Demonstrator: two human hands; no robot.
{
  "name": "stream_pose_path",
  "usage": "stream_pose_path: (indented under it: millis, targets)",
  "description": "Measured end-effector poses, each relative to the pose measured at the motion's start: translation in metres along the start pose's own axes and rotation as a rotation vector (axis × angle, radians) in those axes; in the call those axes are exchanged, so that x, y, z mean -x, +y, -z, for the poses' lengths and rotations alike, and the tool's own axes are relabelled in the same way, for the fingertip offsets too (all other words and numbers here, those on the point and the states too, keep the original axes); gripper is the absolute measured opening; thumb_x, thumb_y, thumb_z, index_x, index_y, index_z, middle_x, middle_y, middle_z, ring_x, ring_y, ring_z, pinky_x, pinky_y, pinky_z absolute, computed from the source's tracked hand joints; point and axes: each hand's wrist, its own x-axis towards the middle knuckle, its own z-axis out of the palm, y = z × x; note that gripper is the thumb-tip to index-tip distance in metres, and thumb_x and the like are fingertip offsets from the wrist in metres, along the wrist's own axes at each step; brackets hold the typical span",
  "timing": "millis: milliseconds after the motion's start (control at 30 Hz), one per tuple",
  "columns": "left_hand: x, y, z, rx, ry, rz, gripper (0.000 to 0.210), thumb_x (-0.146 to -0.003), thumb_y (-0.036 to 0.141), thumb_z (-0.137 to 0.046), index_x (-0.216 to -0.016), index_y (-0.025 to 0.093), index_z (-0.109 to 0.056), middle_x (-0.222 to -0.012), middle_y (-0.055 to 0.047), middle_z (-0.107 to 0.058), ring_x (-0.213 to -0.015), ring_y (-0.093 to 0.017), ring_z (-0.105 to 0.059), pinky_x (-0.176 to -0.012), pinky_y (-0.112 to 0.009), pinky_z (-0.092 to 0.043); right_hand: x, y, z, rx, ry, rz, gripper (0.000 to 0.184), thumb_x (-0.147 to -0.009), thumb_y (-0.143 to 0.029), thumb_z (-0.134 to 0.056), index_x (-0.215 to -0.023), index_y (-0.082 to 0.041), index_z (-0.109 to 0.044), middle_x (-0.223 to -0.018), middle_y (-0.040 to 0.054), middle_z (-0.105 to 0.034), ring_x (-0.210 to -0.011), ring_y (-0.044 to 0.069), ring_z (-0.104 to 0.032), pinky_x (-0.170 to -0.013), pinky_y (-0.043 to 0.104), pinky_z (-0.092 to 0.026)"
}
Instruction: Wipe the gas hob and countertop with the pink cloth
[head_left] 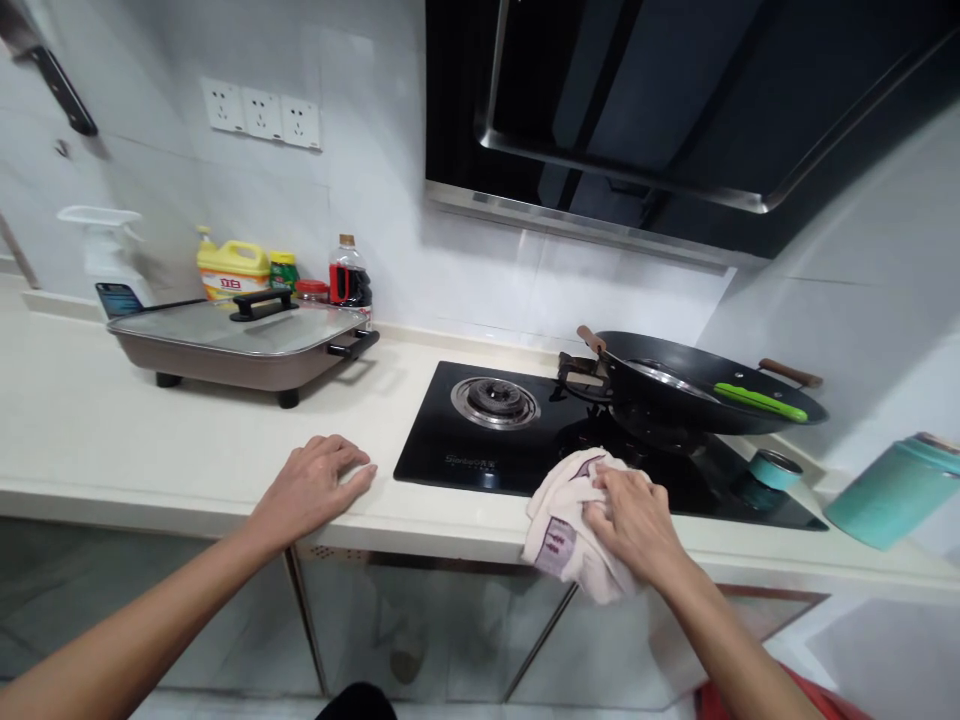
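My right hand (634,520) presses a pale pink cloth (566,510) with purple patches, its fingers bent over the fabric. The cloth lies over the front edge of the black gas stove (427,440), partly hanging past the counter edge. My left hand (315,485) rests on the white countertop (187,450), left of the stove, with thumb and fingers apart and nothing held. On the stove's left is a bare burner (496,402). A large dark wok (694,395) stands on the right burner, with a green-handled utensil (761,402) in it.
An electric pan with a glass lid (217,365) stands at the left. Behind it are a spray bottle (112,260), a yellow jug (234,268) and a dark sauce bottle (351,280). A teal canister (896,495) and small teal tin (775,470) are at right. A range hood (600,150) overhangs.
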Motion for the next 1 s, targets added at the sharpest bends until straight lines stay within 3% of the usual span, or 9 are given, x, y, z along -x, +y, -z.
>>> stream_pose_path:
  millis: [100,167,267,433,567,667,833,900,1000]
  targets:
    - [0.0,0.002,0.002,0.009,0.0,0.006,0.044,-0.093,0.057,-0.048,-0.094,0.025,-0.078,-0.108,-0.006,-0.075,-0.105,-0.028,-0.062,-0.097,-0.042,-0.045,-0.014,0.011,-0.005,0.012,-0.049,-0.165,0.044,-0.092,-0.063,-0.048,-0.104,-0.022,-0.059,-0.123,0.0152,-0.067,-0.123,0.037,-0.054,-0.099,0.05,-0.035]
    - [0.001,0.003,0.002,0.012,0.0,0.003,0.043,-0.093,0.057,-0.049,-0.094,0.025,-0.078,-0.107,-0.006,-0.075,-0.105,-0.028,-0.063,-0.097,-0.042,-0.045,-0.024,0.015,-0.007,0.005,-0.075,-0.181,0.052,-0.093,-0.07,-0.043,-0.104,-0.022,-0.058,-0.118,0.016,-0.068,-0.12,0.037,-0.057,-0.1,0.051,-0.035]
    - [0.001,0.004,0.001,0.013,0.02,0.003,0.042,-0.093,0.057,-0.05,-0.094,0.025,-0.077,-0.107,-0.006,-0.075,-0.105,-0.028,-0.063,-0.097,-0.042,-0.046,-0.042,0.017,-0.01,0.012,-0.09,-0.158,0.056,-0.094,-0.073,-0.041,-0.107,-0.02,-0.056,-0.107,0.0149,-0.069,-0.11,0.035,-0.06,-0.099,0.049,-0.036]
    - [0.001,0.004,0.001,0.009,0.005,0.0,0.042,-0.094,0.055,-0.049,-0.095,0.024,-0.077,-0.107,-0.006,-0.074,-0.104,-0.028,-0.062,-0.098,-0.042,-0.046,-0.074,0.025,-0.015,-0.008,-0.098,-0.237,0.059,-0.092,-0.073,-0.042,-0.108,-0.018,-0.054,-0.112,0.0178,-0.068,-0.114,0.035,-0.059,-0.101,0.047,-0.035]
    - [0.002,0.004,0.001,0.0,0.015,0.002,0.042,-0.094,0.054,-0.049,-0.095,0.024,-0.077,-0.107,-0.006,-0.074,-0.103,-0.027,-0.062,-0.098,-0.041,-0.046,-0.068,0.026,-0.017,0.001,-0.073,-0.238,0.056,-0.094,-0.068,-0.044,-0.113,-0.016,-0.054,-0.115,0.0181,-0.067,-0.119,0.035,-0.058,-0.104,0.049,-0.033]
    - [0.004,0.004,0.0,0.005,0.032,-0.005,0.041,-0.094,0.054,-0.049,-0.095,0.024,-0.078,-0.108,-0.006,-0.074,-0.103,-0.027,-0.062,-0.098,-0.042,-0.045,-0.038,0.019,-0.019,0.001,-0.027,-0.18,0.055,-0.096,-0.064,-0.043,-0.123,-0.017,-0.054,-0.126,0.0176,-0.066,-0.123,0.036,-0.055,-0.106,0.054,-0.033]
    - [0.004,0.006,-0.002,-0.006,0.034,-0.004,0.04,-0.094,0.053,-0.049,-0.095,0.024,-0.077,-0.107,-0.007,-0.074,-0.103,-0.028,-0.061,-0.095,-0.042,-0.045,0.007,-0.006,-0.021,-0.112,0.044,0.058,0.043,-0.099,-0.05,-0.043,-0.13,-0.024,-0.056,-0.145,0.0142,-0.059,-0.127,0.035,-0.051,-0.104,0.054,-0.037]
    - [0.004,0.007,-0.001,-0.009,0.034,0.001,0.04,-0.093,0.053,-0.05,-0.095,0.024,-0.078,-0.107,-0.007,-0.073,-0.103,-0.029,-0.061,-0.095,-0.043,-0.044,0.004,-0.023,-0.019,-0.217,0.044,0.171,0.036,-0.099,-0.04,-0.043,-0.127,-0.023,-0.058,-0.141,0.0132,-0.061,-0.123,0.032,-0.052,-0.104,0.049,-0.039]
    - [0.004,0.009,-0.001,0.002,0.029,0.009,0.039,-0.093,0.052,-0.051,-0.095,0.024,-0.079,-0.106,-0.007,-0.073,-0.103,-0.029,-0.061,-0.095,-0.043,-0.045,-0.024,-0.052,-0.02,-0.321,-0.01,0.292,0.031,-0.098,-0.031,-0.04,-0.12,-0.022,-0.061,-0.126,0.0105,-0.066,-0.11,0.026,-0.056,-0.1,0.041,-0.043]
